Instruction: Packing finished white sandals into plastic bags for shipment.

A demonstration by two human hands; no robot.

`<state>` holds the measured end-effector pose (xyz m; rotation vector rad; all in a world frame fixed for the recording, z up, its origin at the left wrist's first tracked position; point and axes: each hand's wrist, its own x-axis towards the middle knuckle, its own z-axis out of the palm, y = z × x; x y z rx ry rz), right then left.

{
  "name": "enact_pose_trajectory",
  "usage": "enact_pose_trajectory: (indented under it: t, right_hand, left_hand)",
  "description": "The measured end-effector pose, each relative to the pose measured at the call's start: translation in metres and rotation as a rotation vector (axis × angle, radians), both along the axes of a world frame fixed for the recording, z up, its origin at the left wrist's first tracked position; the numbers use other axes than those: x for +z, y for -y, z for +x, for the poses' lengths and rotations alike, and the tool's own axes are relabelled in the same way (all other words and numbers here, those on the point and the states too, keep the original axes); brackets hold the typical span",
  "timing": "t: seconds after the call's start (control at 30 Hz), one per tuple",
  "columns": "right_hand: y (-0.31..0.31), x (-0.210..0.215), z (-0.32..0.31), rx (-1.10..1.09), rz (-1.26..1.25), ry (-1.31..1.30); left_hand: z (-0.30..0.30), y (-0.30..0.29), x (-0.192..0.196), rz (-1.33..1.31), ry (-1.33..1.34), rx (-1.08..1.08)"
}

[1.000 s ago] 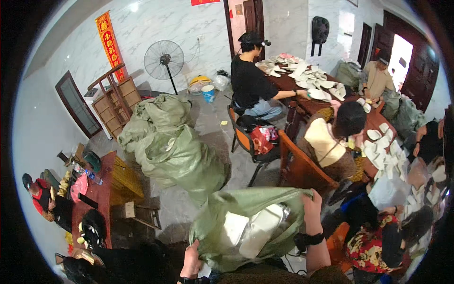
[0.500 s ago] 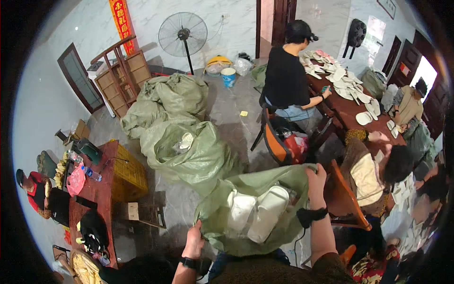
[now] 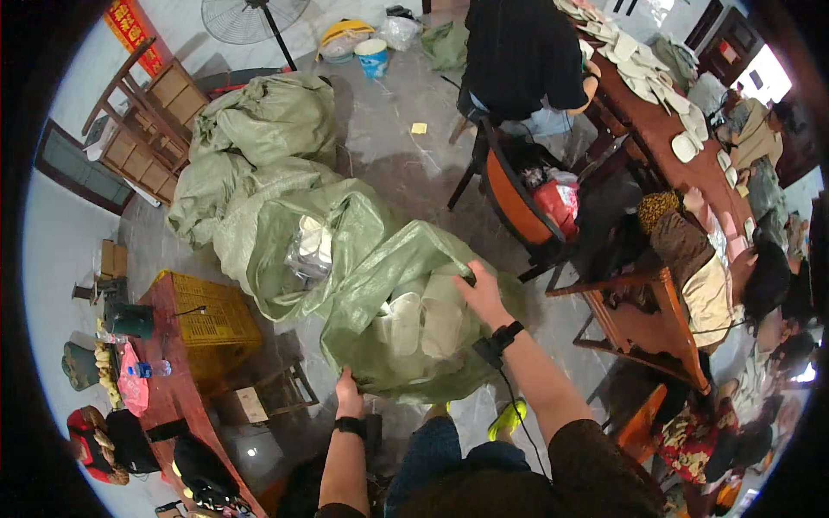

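Observation:
A large green woven sack (image 3: pixel 393 259) stands with its mouth spread in front of me. Inside lie several white slippers (image 3: pixel 423 324), some in clear plastic. My right hand (image 3: pixel 480 293) is closed round the sack's rim on the right. Its near-left edge is pinched in my left hand (image 3: pixel 349 395). A second open green sack (image 3: pixel 268 281) touches it on the far left, with white slippers in a clear bag (image 3: pixel 311 246) inside. Both wrists wear black bands.
Full green sacks (image 3: pixel 268 116) stand farther back left. A yellow crate (image 3: pixel 207 319) is beside the red table (image 3: pixel 177 388) at left. On the right are an orange-backed chair (image 3: pixel 509 194), wooden chair (image 3: pixel 639 319) and long table (image 3: pixel 643 116) with white slippers; several people sit there.
The view has tipped downward, so my legs and yellow shoes now show. Both hands still hold the sack, which has come up against the second open sack. The seated people stay in place.

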<state>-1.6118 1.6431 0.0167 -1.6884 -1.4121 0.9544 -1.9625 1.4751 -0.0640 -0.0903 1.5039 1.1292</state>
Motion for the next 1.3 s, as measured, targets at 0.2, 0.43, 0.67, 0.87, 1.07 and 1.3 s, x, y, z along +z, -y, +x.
enact_pose_trajectory:
  t: [0.2,0.43,0.67,0.87,1.07,1.3]
  right_hand:
    - [0.059,-0.009,0.029,-0.133,0.188,0.368]
    - [0.165,-0.050,0.023,-0.079,-0.304,0.481]
    - [0.093,-0.075,0.038,-0.461,-0.184,0.161]
    - [0.095,-0.068,0.076,-0.529,-0.115,0.069]
    - [0.119,-0.085,0.054,-0.429,-0.315,0.079]
    - [0.241,-0.074,0.105,-0.437,-0.305,0.055]
  left_hand:
    - [0.027,-0.033,0.006,-0.169,-0.188,-0.343]
    - [0.082,-0.004,0.011,-0.115,-0.069,-0.428]
    - [0.030,-0.044,0.090,-0.086,0.017,-0.499]
    - [0.050,-0.097,0.077,0.094,-0.120,-0.595]
    - [0.046,-0.095,-0.017,-0.092,-0.349,-0.830]
    - [0.075,-0.098,-0.016,0.091,-0.361,-1.045]
